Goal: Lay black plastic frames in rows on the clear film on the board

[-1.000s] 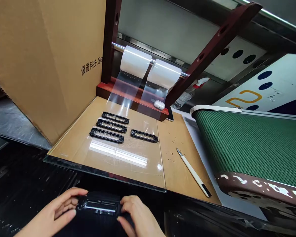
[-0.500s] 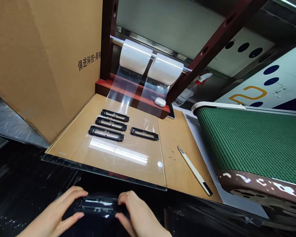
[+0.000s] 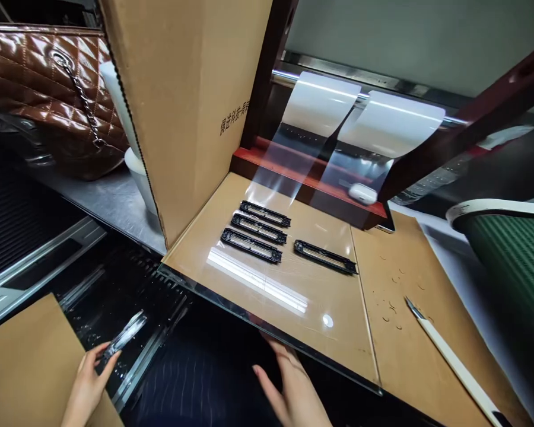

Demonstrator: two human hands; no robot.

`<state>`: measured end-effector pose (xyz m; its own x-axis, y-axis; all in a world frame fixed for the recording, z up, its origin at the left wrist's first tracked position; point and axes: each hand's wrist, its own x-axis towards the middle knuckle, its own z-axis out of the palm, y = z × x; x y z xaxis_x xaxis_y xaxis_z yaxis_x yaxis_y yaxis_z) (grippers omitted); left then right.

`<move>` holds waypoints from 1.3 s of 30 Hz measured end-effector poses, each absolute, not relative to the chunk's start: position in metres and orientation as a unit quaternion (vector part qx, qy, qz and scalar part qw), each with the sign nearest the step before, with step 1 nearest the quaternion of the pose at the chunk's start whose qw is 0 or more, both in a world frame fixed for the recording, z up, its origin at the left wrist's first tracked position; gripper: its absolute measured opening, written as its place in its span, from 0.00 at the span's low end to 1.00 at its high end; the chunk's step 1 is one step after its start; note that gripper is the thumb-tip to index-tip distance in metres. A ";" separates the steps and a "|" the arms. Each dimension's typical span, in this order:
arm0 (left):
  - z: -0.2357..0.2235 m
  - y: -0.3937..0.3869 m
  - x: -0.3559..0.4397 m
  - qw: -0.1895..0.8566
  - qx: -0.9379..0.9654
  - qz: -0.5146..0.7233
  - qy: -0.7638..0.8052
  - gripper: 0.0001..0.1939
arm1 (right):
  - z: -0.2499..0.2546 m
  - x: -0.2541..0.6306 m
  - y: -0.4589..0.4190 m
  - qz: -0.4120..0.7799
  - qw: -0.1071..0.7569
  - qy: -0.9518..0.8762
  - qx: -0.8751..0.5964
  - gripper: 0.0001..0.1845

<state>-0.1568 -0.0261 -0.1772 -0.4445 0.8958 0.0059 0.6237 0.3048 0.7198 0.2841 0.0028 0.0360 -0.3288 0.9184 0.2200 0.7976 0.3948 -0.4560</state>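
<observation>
My left hand (image 3: pixel 91 373) pinches one end of a narrow black frame part (image 3: pixel 125 335), which shines in the light, low at the left beside a cardboard box. My right hand (image 3: pixel 293 382) holds nothing; its thumb and fingers are apart, just below the front edge of the glass sheet (image 3: pixel 267 308). On that glass lie three similar black frame parts (image 3: pixel 258 230) in a stack of rows, with a single black frame part (image 3: pixel 324 257) to their right.
Two film rolls (image 3: pixel 323 98) hang on a rod behind the glass. A craft knife (image 3: pixel 454 362) lies at the right, near a green conveyor belt (image 3: pixel 511 267). A tall cardboard box (image 3: pixel 191 89) stands left, another cardboard box (image 3: pixel 26 362) lower left. A brown quilted bag (image 3: pixel 48 101) is behind.
The view has swung left. My right hand has let go of the black frame part, and my left hand has carried it away to the left.
</observation>
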 end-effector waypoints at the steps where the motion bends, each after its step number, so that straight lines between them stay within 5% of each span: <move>1: -0.194 -0.034 -0.156 0.209 0.479 0.334 0.785 0.36 | 0.035 0.284 0.002 0.126 0.225 -0.804 -0.536 0.20; 12: -0.293 -0.080 -0.135 0.249 0.471 0.318 0.784 0.23 | 0.034 0.281 -0.002 0.178 0.199 -0.788 -0.555 0.21; 31: -0.292 -0.090 -0.131 0.233 0.480 0.272 0.801 0.25 | 0.029 0.281 -0.007 0.223 0.185 -0.767 -0.573 0.21; 39: -0.270 -0.095 -0.125 0.229 0.463 0.283 0.808 0.35 | 0.055 0.275 -0.012 0.224 0.309 -0.764 -0.521 0.19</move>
